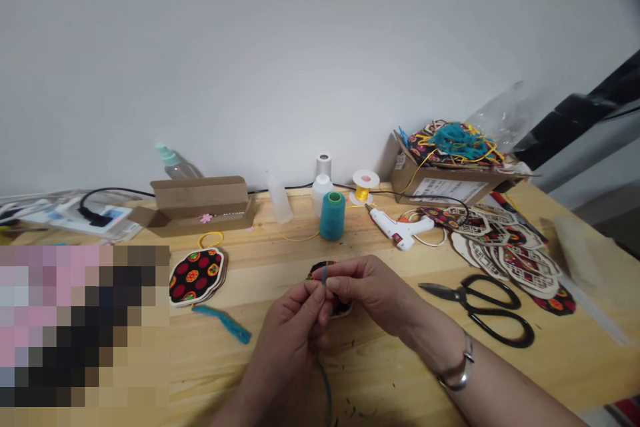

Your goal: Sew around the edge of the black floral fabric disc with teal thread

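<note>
Both of my hands meet at the middle front of the table. My left hand (295, 323) is closed in a pinch on teal thread (326, 380), whose strand hangs below it toward the table's front. My right hand (367, 290) pinches the same thread from the right, with a short bit showing between the fingertips. Beneath the hands lies a patterned fabric piece (342, 307), mostly hidden. A teal thread cone (333, 217) stands upright just beyond. To the left rests a stack of patterned pieces (197, 275) with a yellow loop and a teal tassel (225, 325).
Black-handled scissors (467, 307) lie right of my hands, blades pointing left. Behind them are a white glue gun (400, 227) and spread cut-out pieces (525, 263). A full cardboard box (445, 180), yellow thread spool (363, 190) and open narrow box (203, 203) line the wall.
</note>
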A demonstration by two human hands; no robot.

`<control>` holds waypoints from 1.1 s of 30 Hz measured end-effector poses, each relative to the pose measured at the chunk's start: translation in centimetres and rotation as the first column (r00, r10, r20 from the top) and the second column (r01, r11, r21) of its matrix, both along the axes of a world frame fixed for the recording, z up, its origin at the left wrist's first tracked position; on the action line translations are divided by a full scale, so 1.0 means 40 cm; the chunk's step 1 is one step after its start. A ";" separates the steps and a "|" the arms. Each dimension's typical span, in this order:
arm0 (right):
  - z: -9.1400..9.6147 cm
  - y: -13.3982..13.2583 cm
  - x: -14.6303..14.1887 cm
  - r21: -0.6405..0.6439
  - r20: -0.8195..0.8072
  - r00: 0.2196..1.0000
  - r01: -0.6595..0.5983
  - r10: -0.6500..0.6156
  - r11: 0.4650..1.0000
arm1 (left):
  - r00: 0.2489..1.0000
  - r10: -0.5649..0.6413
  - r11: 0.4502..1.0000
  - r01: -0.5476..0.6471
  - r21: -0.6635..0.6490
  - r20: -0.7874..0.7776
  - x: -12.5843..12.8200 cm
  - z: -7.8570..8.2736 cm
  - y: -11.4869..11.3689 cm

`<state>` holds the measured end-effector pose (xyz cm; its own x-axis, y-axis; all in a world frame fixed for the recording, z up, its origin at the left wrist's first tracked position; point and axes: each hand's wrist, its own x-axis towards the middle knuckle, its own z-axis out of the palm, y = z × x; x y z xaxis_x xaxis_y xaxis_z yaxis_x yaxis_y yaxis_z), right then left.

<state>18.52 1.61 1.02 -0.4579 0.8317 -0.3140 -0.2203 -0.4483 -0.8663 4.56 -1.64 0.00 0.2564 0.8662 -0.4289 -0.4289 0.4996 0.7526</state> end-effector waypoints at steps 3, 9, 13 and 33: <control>-0.002 -0.002 -0.004 -0.045 0.006 0.999 0.046 -0.046 0.998 | 1.000 -0.023 1.000 0.024 0.020 -0.019 -0.001 -0.010 -0.003; -0.004 -0.004 -0.011 -0.016 0.023 0.995 0.097 -0.097 0.995 | 0.992 -0.033 0.997 0.041 0.067 -0.124 -0.003 -0.009 0.001; -0.001 -0.006 -0.016 0.023 0.061 0.989 0.137 -0.138 0.990 | 0.975 -0.031 0.991 0.059 0.121 -0.222 -0.006 0.003 0.005; 0.105 -0.013 0.065 0.392 -0.174 0.908 0.418 -0.380 0.820 | 0.705 0.523 0.789 -0.186 0.586 -0.480 -0.001 0.040 -0.009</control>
